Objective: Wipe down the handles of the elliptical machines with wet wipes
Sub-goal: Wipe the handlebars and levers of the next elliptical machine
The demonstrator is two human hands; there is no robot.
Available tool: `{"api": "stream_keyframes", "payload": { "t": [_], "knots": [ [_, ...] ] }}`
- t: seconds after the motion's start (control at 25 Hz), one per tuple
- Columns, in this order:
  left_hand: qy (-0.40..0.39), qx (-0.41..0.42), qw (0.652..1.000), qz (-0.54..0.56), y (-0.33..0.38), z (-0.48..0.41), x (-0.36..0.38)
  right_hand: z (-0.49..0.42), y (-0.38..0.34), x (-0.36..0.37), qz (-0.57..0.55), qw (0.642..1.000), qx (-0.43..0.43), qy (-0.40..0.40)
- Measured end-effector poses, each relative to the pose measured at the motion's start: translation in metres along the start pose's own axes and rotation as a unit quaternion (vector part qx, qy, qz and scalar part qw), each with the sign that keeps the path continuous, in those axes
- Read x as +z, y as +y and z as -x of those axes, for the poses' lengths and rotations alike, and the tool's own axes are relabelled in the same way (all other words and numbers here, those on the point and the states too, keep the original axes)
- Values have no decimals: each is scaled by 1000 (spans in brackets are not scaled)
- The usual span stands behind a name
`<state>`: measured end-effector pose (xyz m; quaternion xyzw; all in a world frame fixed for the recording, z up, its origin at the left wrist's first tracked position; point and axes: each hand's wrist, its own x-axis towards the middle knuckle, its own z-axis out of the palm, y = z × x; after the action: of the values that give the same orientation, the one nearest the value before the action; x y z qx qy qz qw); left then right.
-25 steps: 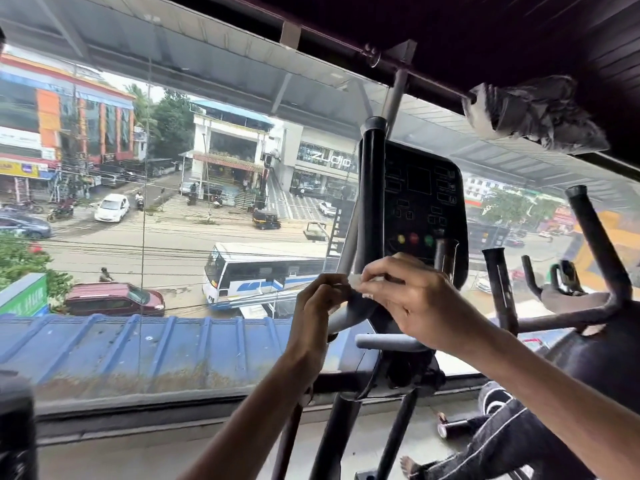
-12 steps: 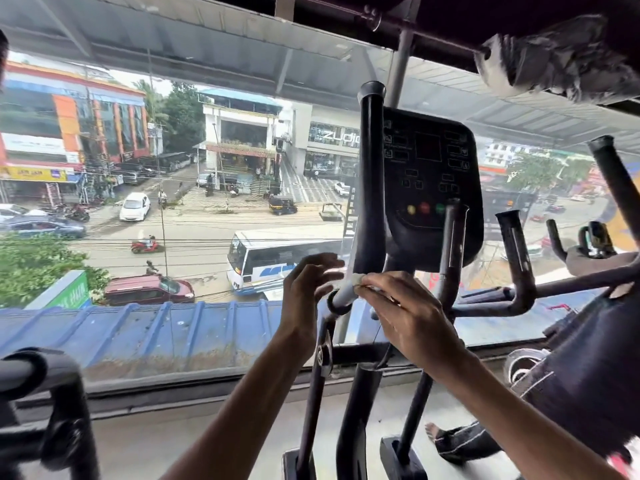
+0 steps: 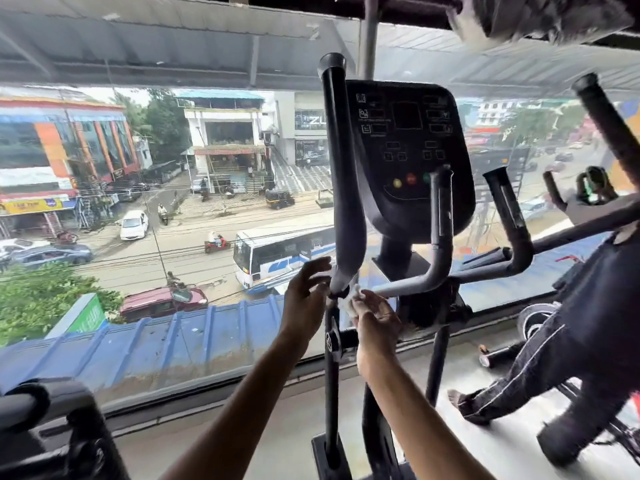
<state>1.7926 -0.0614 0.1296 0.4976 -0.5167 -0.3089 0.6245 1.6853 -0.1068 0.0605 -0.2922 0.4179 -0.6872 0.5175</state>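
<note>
A black elliptical machine stands before me, with a tall left handle (image 3: 341, 174) rising beside its console (image 3: 408, 154). A white wet wipe (image 3: 351, 299) is bunched at the base of that handle. My right hand (image 3: 375, 318) pinches the wipe just below the handle's lower end. My left hand (image 3: 306, 296) hovers on the handle's left side with its fingers spread and relaxed, holding nothing. A short grey inner handle (image 3: 440, 233) curves up on the right of the console.
A large window (image 3: 173, 237) fills the wall ahead, with a street beyond it. A person in dark clothes (image 3: 571, 358) stands on a machine at the right. Another machine's black part (image 3: 52, 427) sits at the lower left. Further handles (image 3: 509, 216) rise on the right.
Both hands have slid down the left handle to its base. My left hand has let go of the wipe and opened. The view has tilted down and pulled back.
</note>
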Motion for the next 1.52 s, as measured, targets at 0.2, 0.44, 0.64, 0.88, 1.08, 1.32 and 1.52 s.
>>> {"api": "stream_keyframes", "payload": {
  "t": [0.2,0.44,0.64,0.88,1.08,1.32,1.52],
  "knots": [
    [-25,45,996,-77,6,-13,-1,-33,39,35,-51,994,71,59],
    [-41,56,994,-84,-5,-21,-1,-61,57,38,-23,992,123,36],
    [-65,60,993,-84,-6,-25,-10,-40,45,46,-94,983,121,99],
    [-94,50,990,-97,4,-25,-23,17,-3,36,-210,972,92,55],
    [-62,82,993,-53,36,-12,-25,33,-24,41,-214,967,113,75],
    [-76,91,991,-54,68,2,-14,54,-36,38,-227,971,57,57],
    [-44,77,993,-78,75,9,-6,19,-6,48,-156,982,77,81]
  ]
}}
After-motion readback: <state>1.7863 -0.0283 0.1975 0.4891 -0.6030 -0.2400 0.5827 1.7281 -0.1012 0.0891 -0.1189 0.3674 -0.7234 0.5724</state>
